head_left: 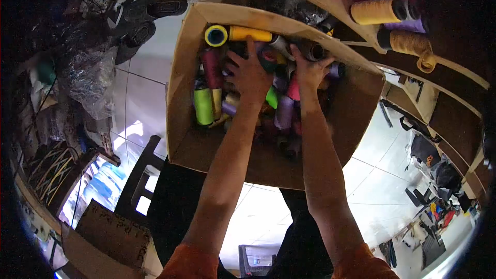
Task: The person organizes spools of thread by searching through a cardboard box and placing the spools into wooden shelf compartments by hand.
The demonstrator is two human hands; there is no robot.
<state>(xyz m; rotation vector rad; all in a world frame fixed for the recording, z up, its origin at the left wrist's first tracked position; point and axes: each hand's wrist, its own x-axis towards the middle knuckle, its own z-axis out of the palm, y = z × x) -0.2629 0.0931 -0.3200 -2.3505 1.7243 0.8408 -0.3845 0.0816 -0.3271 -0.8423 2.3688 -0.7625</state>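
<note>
Both my hands reach into a large open cardboard box (181,72) filled with thread spools. My left hand (251,75) has its fingers spread over the spools, just below an orange spool (250,33). To its left lie a yellow-rimmed spool (216,35), a dark red spool (212,68) and a lime green spool (203,106). Over the right part of the pile is my right hand (311,70), fingers apart, beside a dark hollow spool end (316,51). A pink spool (293,89) and a purple spool (283,112) lie between my forearms.
A wooden shelf (356,18) holding more spools curves above and right of the box. Black sandals (135,39) and crumpled clear plastic (90,77) are at the left. Another cardboard box (103,253) stands at the lower left. Assorted items lie at the right.
</note>
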